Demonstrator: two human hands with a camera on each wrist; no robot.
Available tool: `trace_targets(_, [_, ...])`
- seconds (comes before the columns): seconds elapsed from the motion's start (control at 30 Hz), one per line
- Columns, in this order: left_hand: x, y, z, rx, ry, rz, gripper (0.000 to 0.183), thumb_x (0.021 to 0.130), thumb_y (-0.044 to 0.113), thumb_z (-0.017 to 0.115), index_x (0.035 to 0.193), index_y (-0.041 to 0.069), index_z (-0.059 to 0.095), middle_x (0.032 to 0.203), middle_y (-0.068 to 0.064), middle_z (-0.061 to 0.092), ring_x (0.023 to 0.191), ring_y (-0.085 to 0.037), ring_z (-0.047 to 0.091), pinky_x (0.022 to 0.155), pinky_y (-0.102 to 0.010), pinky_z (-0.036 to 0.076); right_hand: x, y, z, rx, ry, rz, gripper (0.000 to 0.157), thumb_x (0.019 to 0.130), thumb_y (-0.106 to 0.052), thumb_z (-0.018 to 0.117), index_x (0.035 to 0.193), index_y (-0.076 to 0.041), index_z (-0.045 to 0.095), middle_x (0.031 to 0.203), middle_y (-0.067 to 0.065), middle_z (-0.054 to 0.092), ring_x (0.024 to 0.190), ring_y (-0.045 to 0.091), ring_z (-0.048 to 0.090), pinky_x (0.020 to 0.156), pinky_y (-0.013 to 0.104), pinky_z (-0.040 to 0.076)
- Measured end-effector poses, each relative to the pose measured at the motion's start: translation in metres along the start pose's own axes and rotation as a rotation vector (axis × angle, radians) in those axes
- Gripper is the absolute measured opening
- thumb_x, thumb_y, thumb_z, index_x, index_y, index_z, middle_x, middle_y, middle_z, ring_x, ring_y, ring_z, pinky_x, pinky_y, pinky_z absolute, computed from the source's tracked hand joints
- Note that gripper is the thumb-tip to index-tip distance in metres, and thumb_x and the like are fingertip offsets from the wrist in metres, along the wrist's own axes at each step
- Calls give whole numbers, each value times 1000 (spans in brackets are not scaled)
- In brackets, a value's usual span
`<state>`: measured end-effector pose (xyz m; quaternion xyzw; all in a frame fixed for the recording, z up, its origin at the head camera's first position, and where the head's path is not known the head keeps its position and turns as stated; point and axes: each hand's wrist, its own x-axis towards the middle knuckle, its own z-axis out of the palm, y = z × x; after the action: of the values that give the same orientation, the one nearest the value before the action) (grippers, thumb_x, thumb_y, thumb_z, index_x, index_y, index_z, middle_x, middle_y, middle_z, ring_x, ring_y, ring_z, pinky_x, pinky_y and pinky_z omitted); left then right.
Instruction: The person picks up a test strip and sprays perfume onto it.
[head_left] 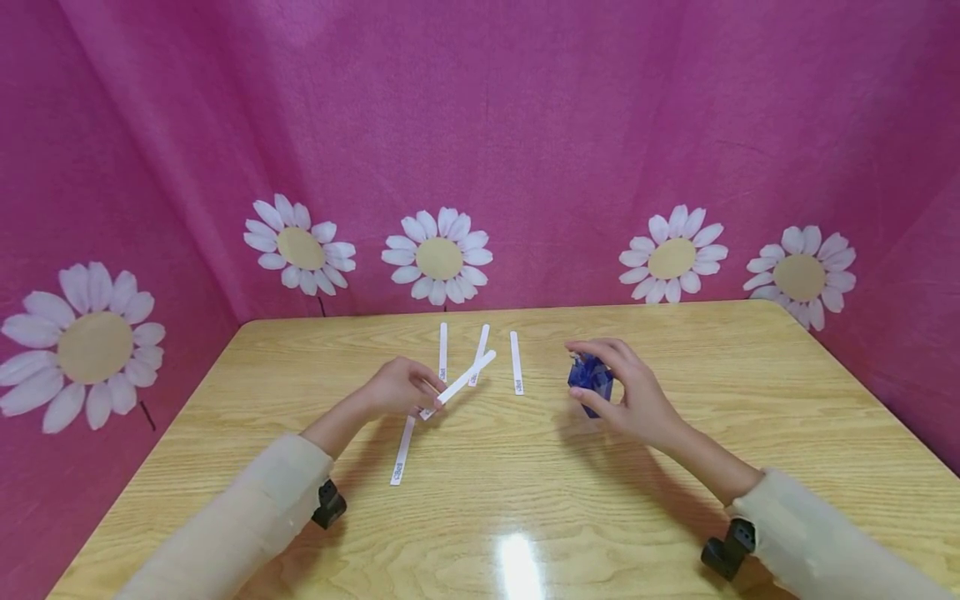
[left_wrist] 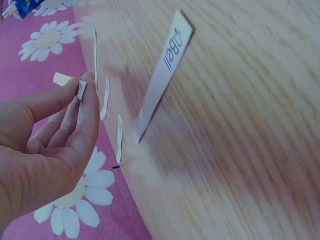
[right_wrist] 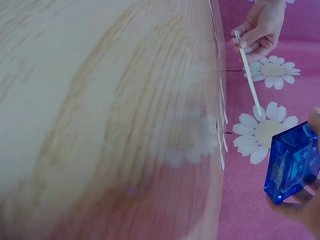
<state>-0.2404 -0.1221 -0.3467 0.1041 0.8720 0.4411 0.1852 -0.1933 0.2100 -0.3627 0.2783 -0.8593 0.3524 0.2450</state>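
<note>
My left hand (head_left: pixel 401 388) pinches a white paper test strip (head_left: pixel 467 377) near its printed end. The strip slants up and to the right, overlapping other strips in the head view. In my right hand (head_left: pixel 633 392) is a blue glass perfume bottle (head_left: pixel 596 380), gripped between thumb and fingers. The right wrist view shows the bottle (right_wrist: pixel 292 162) as faceted and see-through, tilted and held up off the table. One printed strip (left_wrist: pixel 162 75) lies on the table close to my left hand.
Other white strips lie on the wooden table (head_left: pixel 480 492), among them a strip (head_left: pixel 516 363) between the hands and a strip (head_left: pixel 443 346) farther back. A pink curtain (head_left: pixel 525 150) with daisies stands behind the table. Black wrist cameras (head_left: pixel 727 550) sit at both sleeves.
</note>
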Motion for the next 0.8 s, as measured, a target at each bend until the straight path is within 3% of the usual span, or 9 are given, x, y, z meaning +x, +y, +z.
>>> trace_targets(0.23, [-3, 6, 6, -17, -7, 17, 20, 84, -3, 70, 104, -6, 71, 93, -20, 76, 62, -4, 64, 67, -31, 62, 3, -3, 4, 4, 7, -12, 56, 79, -6, 79, 131, -15, 60, 122, 8, 61, 107, 13, 54, 78, 32, 54])
trace_targets(0.8, [-1, 6, 8, -19, -28, 15, 20, 86, -3, 68, 106, -6, 70, 93, -18, 76, 64, -4, 65, 68, -32, 62, 3, -17, 5, -30, -25, -13, 47, 78, -10, 81, 121, -11, 64, 114, 8, 60, 103, 18, 57, 79, 35, 56])
